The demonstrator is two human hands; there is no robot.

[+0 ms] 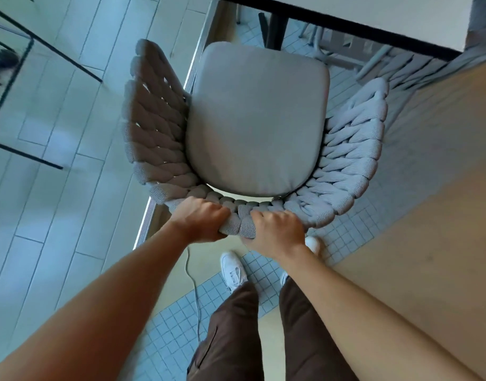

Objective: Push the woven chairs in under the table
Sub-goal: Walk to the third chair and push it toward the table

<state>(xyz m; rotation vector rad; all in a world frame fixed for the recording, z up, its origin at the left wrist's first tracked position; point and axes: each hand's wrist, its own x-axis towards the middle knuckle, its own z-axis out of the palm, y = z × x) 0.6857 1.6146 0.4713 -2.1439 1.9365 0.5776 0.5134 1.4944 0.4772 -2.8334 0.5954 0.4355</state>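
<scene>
A woven chair (pixel 351 149) with thick grey braided sides and a grey seat cushion (pixel 257 119) stands right below me. Its open front faces the white table (pixel 387 20) with a dark edge at the top right. The cushion's front edge lies just short of the table edge. My left hand (pixel 202 220) and my right hand (pixel 277 229) both grip the top of the chair's woven back, side by side. Another woven chair (pixel 406 67) shows partly under the table at the upper right.
A black table leg (pixel 276 31) stands just beyond the chair's front. A sliding-door track (pixel 197 59) runs along the chair's left side. A black metal frame (pixel 43 45) stands on the pale floor at the left. A white cable (pixel 193 284) trails by my white shoes (pixel 233 269).
</scene>
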